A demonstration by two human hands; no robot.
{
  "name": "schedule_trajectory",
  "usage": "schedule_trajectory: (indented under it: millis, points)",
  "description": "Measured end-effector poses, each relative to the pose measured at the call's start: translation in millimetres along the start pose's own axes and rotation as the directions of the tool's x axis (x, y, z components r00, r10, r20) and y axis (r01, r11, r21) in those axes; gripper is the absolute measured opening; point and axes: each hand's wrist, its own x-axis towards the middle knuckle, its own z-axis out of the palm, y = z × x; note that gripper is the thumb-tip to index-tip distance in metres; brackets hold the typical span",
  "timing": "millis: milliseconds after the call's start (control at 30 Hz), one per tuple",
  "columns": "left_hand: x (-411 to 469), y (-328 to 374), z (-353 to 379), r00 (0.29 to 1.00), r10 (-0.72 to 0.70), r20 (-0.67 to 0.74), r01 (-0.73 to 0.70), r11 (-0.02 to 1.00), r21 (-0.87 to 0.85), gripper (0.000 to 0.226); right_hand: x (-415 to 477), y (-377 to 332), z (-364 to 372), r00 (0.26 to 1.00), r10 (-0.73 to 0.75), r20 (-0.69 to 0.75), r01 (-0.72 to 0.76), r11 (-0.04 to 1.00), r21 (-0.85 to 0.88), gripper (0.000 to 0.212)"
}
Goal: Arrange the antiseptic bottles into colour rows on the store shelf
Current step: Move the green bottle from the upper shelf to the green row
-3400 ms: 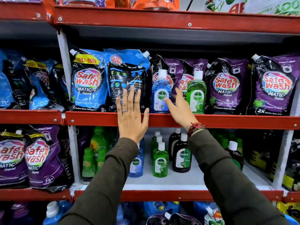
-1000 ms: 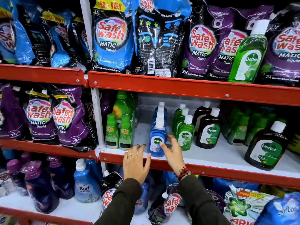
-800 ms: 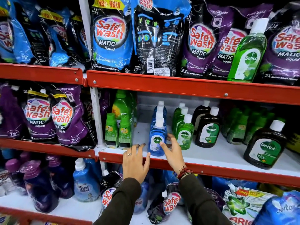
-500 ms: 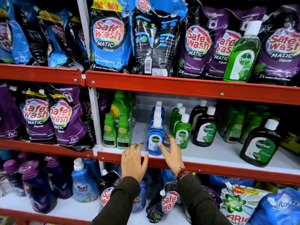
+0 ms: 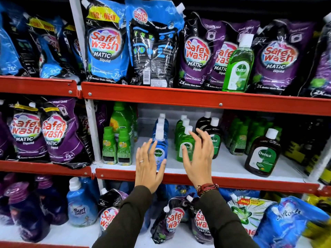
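Observation:
On the middle shelf [image 5: 232,165] stand three rows of Dettol bottles running front to back: blue [image 5: 161,149], green [image 5: 183,140] and dark brown [image 5: 215,135]. My left hand [image 5: 147,165] is open, its fingers against the left side of the front blue bottle. My right hand [image 5: 198,156] is open with spread fingers in front of the green row, covering part of its front bottle. One dark brown Dettol bottle [image 5: 262,154] stands alone at the right of this shelf. A large green Dettol bottle [image 5: 239,67] stands on the upper shelf.
Small green bottles [image 5: 116,145] stand left of the blue row. More green bottles [image 5: 240,136] sit behind at the right. Safe Wash pouches [image 5: 105,45] fill the upper shelf. Red shelf rails [image 5: 179,97] run across. Detergent bottles and pouches [image 5: 80,206] crowd the bottom shelf.
Both hands have risen from the shelf's front edge up to the bottles. The left now touches the front blue bottle and the right has moved in front of the green row.

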Motion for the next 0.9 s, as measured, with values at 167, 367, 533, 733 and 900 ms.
schedule_trajectory:
  millis: [167,367,533,733,900]
  points:
    - [57.7,51.7,-8.2,0.985,0.146,-0.089,-0.139,0.987,0.087,0.068,39.8,2.0,-40.5,0.987,-0.054,-0.155,0.047,0.998,-0.046,0.043]
    - [129.6,109.7,-24.0,0.941,0.267,-0.206,-0.235,0.958,0.166,0.069,114.7,6.0,-97.6,0.953,-0.025,-0.302,0.008,0.998,-0.061,0.050]
    - [170.6,129.2,-25.4,0.939,0.293,-0.180,-0.244,0.936,0.255,0.071,175.0,19.1,-123.5,0.969,0.105,-0.222,-0.112,0.994,-0.018,0.065]
    - [173.5,130.1,-21.5,0.944,0.275,-0.185,-0.219,0.937,0.273,0.065,217.0,28.3,-142.1,0.972,0.210,0.103,-0.223,0.964,0.144,0.055]
    - [173.1,131.4,-22.6,0.949,0.259,-0.181,-0.200,0.936,0.290,0.062,227.9,30.6,-148.5,0.934,0.317,0.163,-0.355,0.868,0.347,0.043]
